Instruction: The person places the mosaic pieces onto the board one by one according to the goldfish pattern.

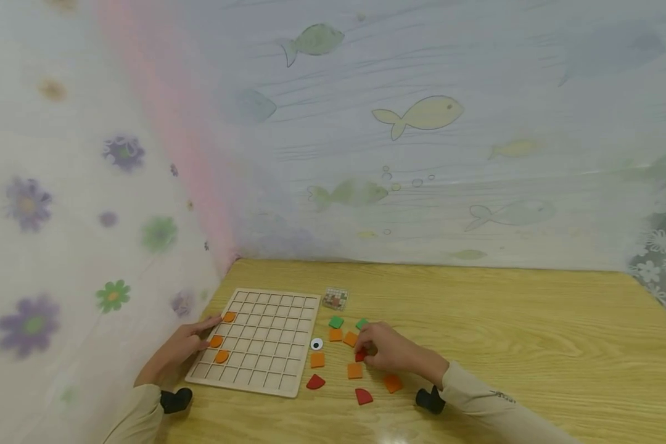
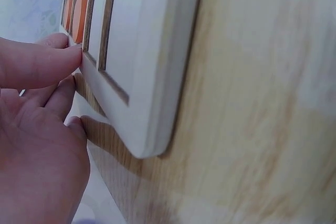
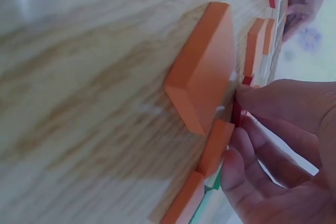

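Observation:
A light wooden grid board lies at the left of the table, with three orange discs in cells near its left side. My left hand rests along that left edge, its thumb touching the rim in the left wrist view and its fingers loosely extended beside it. Among loose tiles right of the board, my right hand pinches a small red piece between thumb and fingers, which hide most of it. Orange square tiles and a green tile lie around these fingertips.
Two red quarter-circle pieces lie nearer the front. A white disc with a black dot sits beside the board's right edge. Behind the tiles is a small patterned card. Fabric with printed fish rises behind the table.

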Available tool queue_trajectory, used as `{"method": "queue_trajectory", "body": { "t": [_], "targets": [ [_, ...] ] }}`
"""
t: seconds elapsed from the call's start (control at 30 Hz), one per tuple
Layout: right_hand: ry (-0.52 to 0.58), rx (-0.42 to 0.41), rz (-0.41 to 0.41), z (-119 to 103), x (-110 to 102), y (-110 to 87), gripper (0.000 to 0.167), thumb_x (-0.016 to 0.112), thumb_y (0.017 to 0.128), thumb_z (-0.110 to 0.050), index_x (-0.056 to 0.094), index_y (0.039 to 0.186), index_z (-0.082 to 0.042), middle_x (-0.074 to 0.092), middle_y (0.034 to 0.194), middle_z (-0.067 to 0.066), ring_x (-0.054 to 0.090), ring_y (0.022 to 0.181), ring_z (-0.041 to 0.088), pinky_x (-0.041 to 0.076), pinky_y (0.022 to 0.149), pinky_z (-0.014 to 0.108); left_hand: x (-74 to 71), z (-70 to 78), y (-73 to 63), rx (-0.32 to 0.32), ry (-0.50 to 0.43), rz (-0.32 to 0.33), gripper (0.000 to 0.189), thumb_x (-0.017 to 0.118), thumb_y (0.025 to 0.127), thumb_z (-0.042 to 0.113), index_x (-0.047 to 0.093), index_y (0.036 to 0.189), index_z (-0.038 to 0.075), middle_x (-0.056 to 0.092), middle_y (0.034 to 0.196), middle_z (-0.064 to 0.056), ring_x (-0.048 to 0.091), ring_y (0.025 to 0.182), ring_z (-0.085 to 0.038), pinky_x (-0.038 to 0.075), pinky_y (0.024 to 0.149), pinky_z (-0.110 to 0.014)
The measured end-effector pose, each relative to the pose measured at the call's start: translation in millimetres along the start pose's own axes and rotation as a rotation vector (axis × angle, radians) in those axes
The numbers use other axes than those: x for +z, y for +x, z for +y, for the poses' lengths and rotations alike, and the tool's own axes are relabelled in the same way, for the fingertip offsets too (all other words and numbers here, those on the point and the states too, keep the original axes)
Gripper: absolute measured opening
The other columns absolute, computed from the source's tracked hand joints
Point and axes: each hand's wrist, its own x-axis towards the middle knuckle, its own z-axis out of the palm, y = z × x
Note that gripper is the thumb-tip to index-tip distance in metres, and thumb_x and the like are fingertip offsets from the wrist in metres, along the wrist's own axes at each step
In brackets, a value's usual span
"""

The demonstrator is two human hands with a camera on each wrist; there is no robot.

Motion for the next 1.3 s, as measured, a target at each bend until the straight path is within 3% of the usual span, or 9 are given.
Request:
{"method": "queue_trajectory", "body": {
  "t": [0.3,0.43,0.63,0.9,1.3],
  "targets": [
    [-0.047,-0.002,-0.014,0,0,0.9,0.013,0.069,0.078,0.002,0.073,0.089,-0.005,0.061,0.083,-0.001,0.052,0.071,0.007,0.045,0.063,0.019,0.7,1.1,-0.7,-0.06,-0.037,-0.008,0.065,0.05,0.083,-0.004,0.033,0.146,0.002,0.017,0.153,-0.021,0.007,0.14,-0.043,0.01,0.108,-0.059],
    [-0.061,-0.017,0.005,0,2,2.4,0.012,0.069,0.078,-0.001,0.073,0.088,-0.006,0.061,0.08,-0.002,0.051,0.068,0.005,0.044,0.062,0.018,0.4,1.3,0.3,-0.054,-0.038,-0.014,0.065,0.05,0.083,-0.004,0.033,0.146,0.001,0.017,0.153,-0.022,0.007,0.14,-0.043,0.011,0.108,-0.059],
    [0.042,0.024,0.031,-5,2,7.4,0.013,0.065,0.08,-0.001,0.071,0.09,-0.006,0.062,0.082,0.0,0.053,0.069,0.003,0.047,0.061,0.019,0.7,0.8,0.5,-0.012,-0.017,-0.015,0.066,0.05,0.08,-0.006,0.035,0.144,-0.001,0.022,0.152,-0.02,0.009,0.14,-0.043,0.014,0.108,-0.058],
    [0.029,-0.004,0.088,-13,3,26.1,0.012,0.065,0.082,-0.003,0.071,0.092,-0.006,0.063,0.087,0.003,0.059,0.072,0.011,0.048,0.063,0.018,0.4,-0.5,-0.5,-0.028,-0.004,-0.015,0.067,0.051,0.08,-0.006,0.034,0.144,-0.001,0.019,0.152,-0.023,0.008,0.139,-0.045,0.011,0.108,-0.06],
    [0.061,-0.027,0.122,-20,14,58.9,0.012,0.066,0.082,-0.004,0.072,0.093,-0.004,0.068,0.085,0.003,0.059,0.072,0.005,0.048,0.064,0.017,-0.5,-1.1,0.4,-0.04,-0.054,-0.04,0.067,0.049,0.081,-0.006,0.031,0.145,-0.001,0.014,0.153,-0.024,0.005,0.14,-0.044,0.014,0.108,-0.058]
  ]
}}
